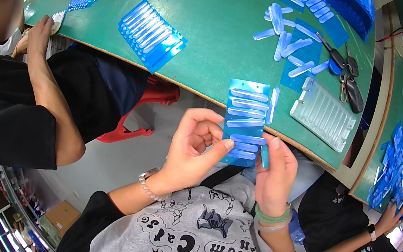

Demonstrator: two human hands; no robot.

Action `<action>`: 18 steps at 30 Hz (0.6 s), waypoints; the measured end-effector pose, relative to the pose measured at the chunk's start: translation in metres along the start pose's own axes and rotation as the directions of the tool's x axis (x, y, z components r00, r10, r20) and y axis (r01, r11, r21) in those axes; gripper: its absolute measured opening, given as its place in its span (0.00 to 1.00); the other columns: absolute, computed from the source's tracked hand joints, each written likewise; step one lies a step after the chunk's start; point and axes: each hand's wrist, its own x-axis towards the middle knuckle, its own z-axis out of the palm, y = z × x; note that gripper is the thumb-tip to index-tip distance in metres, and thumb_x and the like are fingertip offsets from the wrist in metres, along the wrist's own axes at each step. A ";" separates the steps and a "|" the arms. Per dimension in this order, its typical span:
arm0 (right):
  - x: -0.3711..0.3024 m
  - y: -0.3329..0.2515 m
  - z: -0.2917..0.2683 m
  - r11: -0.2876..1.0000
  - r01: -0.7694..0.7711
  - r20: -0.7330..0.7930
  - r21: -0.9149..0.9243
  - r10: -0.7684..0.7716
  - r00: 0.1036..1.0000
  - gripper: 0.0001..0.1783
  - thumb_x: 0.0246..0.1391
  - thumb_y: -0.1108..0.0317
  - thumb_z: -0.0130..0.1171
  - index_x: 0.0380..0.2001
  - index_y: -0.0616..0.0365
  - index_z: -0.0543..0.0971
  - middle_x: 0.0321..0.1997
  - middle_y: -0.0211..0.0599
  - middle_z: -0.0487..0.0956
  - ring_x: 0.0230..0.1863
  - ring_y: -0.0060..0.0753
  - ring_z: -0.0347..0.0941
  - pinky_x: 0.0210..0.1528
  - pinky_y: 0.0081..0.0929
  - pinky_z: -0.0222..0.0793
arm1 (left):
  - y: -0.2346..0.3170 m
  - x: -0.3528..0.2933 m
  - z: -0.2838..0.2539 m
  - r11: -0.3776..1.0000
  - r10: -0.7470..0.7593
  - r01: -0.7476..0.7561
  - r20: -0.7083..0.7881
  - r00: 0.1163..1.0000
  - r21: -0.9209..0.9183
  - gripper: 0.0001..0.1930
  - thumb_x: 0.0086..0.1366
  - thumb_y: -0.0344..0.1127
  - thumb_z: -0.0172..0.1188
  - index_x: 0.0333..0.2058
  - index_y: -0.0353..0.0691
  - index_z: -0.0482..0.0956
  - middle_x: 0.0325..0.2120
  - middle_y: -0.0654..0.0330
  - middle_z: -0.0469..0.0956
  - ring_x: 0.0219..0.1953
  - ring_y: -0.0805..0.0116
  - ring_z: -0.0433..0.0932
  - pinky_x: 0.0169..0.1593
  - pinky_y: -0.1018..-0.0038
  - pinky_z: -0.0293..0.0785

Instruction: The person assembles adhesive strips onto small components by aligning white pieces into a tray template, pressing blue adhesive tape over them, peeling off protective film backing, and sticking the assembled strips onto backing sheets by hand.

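Note:
A blue sheet (243,127) carrying a column of several narrow, round-ended blue strips is held upright at the table's near edge. My left hand (197,144) grips it by the left side, thumb laid over the front near the lower strips. At the sheet's lower right edge, my right hand (276,167) pinches a small blue-green strip (264,156) between thumb and fingers. One strip in the middle of the column sits slightly tilted. Another loose blue strip (272,105) stands along the sheet's upper right edge, on the green table (208,48).
A clear ribbed plastic tray (324,114) lies right of the sheet, beside scissors (336,57) and a black key fob (355,95). Loose blue strips (284,39) are scattered beyond. A stack of filled sheets (152,33) lies left. Co-workers sit on both sides, near a red stool (135,110).

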 end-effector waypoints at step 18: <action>0.005 0.001 -0.003 0.997 0.013 0.065 -0.081 -0.008 0.998 0.12 0.63 0.65 0.61 0.36 0.65 0.82 0.29 0.26 0.78 0.30 0.15 0.68 0.35 0.17 0.64 | 0.001 -0.004 -0.004 0.938 -0.006 -0.007 0.035 0.999 0.348 0.13 0.64 0.22 0.62 0.46 0.31 0.71 0.36 0.58 0.79 0.38 0.75 0.79 0.39 0.80 0.76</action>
